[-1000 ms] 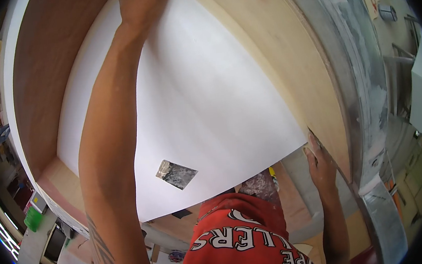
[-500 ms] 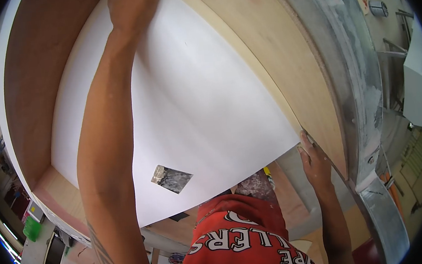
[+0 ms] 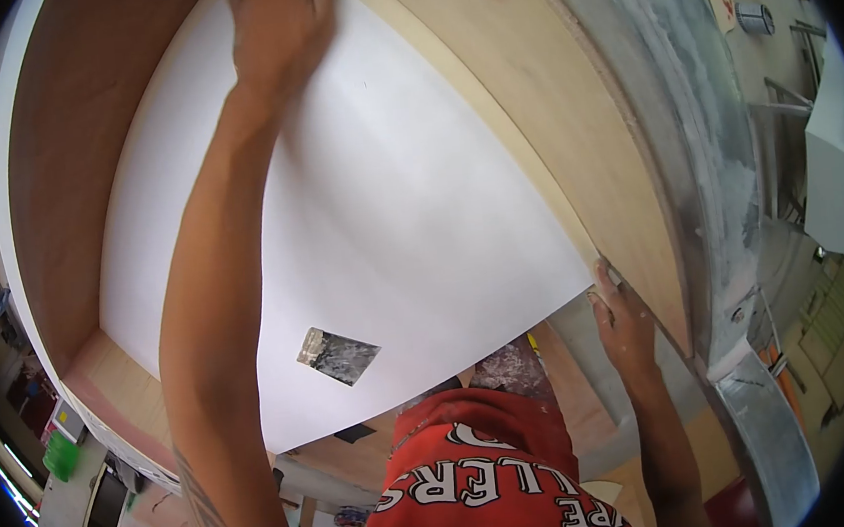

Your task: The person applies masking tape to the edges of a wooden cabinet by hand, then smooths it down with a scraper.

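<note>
Closest to you, below the sheet's near edge, sits the red printed shirt [image 3: 481, 479], and your tattooed left forearm runs up past it across the white sheet [image 3: 407, 205]. Your right hand [image 3: 623, 321] is at the sheet's near right corner, fingers [image 3: 602, 278] held together and pressing that corner against the plywood panel [image 3: 570, 120]; since the frame before, this hand has barely shifted, staying on the same corner. A small dark patch [image 3: 338, 355] marks the sheet near its lower edge, just right of your forearm. The sheet lies flat inside the wooden frame, bordered on the left by the brown side wall [image 3: 80, 143] and on the right by the pale plywood panel. Farther up, your left hand [image 3: 279, 25] lies palm-down on the sheet's far edge, fingers together and flat; it has slid a little rightward and lower than half a second ago. Beyond the panel on the right runs a dusty metal rail [image 3: 702, 139]
</note>
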The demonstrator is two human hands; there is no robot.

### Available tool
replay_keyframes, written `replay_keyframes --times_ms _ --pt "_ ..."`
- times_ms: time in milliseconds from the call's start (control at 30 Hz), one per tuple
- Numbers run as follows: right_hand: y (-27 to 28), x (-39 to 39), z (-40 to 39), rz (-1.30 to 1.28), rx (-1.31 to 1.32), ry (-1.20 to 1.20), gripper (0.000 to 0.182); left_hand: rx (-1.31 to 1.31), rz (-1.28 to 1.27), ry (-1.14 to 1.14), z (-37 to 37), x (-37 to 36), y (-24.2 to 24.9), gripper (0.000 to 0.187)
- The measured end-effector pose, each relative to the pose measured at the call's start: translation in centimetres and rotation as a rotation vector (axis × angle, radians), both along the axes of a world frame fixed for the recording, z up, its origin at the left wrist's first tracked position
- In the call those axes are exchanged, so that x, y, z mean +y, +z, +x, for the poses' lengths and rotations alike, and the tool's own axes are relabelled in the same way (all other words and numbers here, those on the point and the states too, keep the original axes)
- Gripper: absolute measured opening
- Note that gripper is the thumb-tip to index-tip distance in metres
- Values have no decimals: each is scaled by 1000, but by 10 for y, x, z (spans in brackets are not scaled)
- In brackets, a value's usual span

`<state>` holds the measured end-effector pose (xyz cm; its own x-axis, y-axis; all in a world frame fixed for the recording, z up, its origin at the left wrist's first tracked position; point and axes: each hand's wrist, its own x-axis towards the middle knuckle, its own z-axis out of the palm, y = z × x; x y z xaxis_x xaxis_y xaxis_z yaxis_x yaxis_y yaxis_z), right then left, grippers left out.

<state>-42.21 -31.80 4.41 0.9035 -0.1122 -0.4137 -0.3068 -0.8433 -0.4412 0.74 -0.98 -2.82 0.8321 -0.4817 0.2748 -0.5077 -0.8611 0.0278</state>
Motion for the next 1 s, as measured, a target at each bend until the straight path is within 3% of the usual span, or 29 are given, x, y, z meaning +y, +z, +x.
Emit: replay_keyframes --times_ms 100,167,300,333,367,467,533,567,633,800,900,1000 --pt "-1 0 0 3 -2 2 57 -67 -96 -108 -37 -15 -8 67" --pt "-1 1 0 11 -3 3 59 177 -131 -111 -79 -27 -7 76" --pt "-3 2 -5 -6 -6 15 61 325 -164 -153 -146 -59 8 79" --pt "-5 2 -6 -24 -2 18 62 312 -196 -141 -148 -60 11 71" --pt "-4 4 -8 -18 -7 21 62 307 -190 -137 -143 -56 11 71" --pt "-3 5 -2 -46 -12 37 62 156 -292 33 -95 -41 3 44" --pt "5 5 1 -67 309 -47 57 82 -299 36 -45 -21 -4 46" --pt "4 6 1 -67 311 -45 57 13 -312 49 -24 -13 -7 49" --pt "5 7 -1 -3 197 -73 57 100 -273 85 4 -5 4 62" --pt "-5 3 -11 4 21 -30 57 166 -136 247 9 -16 5 72" --pt "-4 0 -7 -8 -103 16 59 -36 -116 116 12 -11 -18 68" --pt "-9 2 -12 1 -109 3 60 109 -128 13 -20 -17 -12 70"
